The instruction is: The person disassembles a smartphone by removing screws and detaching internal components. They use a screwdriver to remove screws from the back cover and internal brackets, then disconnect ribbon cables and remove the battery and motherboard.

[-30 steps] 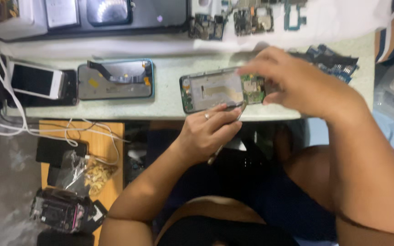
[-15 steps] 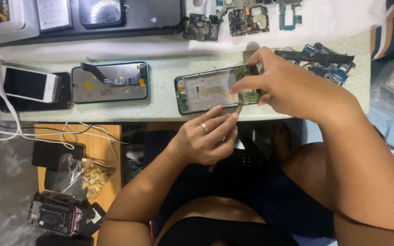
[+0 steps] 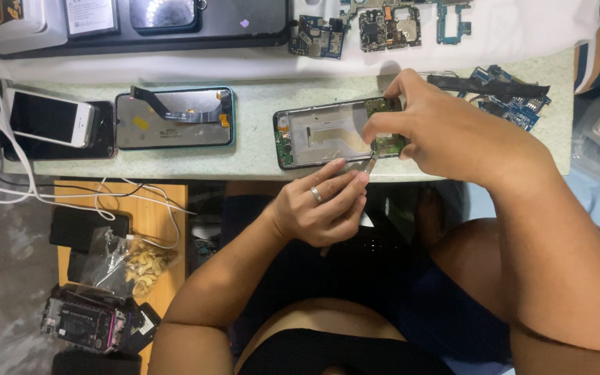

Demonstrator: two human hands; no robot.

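Note:
An opened phone frame with its back off lies on the pale green table. My right hand pinches a green circuit board at the frame's right end. My left hand sits just below the table's front edge and holds a thin metal tool, its tip pointing up at the board. There is a ring on one finger of the left hand.
A detached phone screen lies left of the frame, and a white phone further left. Loose circuit boards lie at the back, blue boards at right. White cables hang over a wooden stool.
The phone frame has come down from a tilted hold to lie flat on the table. My right hand moved with it and my left hand brought the tool closer to the board.

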